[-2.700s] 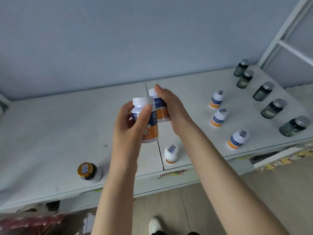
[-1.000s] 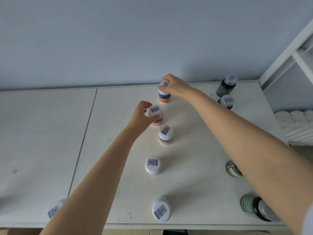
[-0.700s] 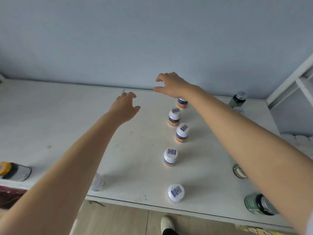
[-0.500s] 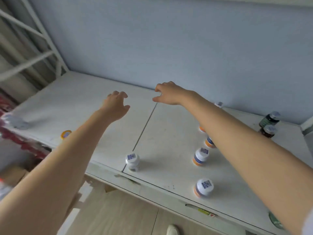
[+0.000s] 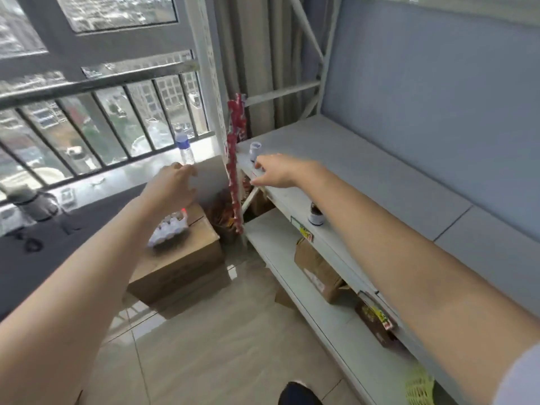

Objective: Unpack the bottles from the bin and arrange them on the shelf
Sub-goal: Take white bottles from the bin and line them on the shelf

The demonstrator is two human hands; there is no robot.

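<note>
Reaching out with nothing held: left hand (image 5: 172,190) has its fingers loosely apart, and right hand (image 5: 277,171) has its fingers relaxed and spread over the shelf (image 5: 380,176) front edge.

Cluster of white-capped bottles (image 5: 168,230) sits at six o'clock of the left hand, on top of a cardboard box (image 5: 181,258) on the floor. It is blurred, so I cannot tell whether it is wrapped.

On the shelf:
- small bottle (image 5: 255,150) at eleven o'clock of the right hand
- dark bottle (image 5: 316,219) at five o'clock, near the front edge

Judged step: fetching more bottles.

To do it well:
- lower both hands straight down
- grip one bottle each by the body below the cap
- lift clear so the neighbours don't topple
- keep the right forearm away from the dark bottle
</note>
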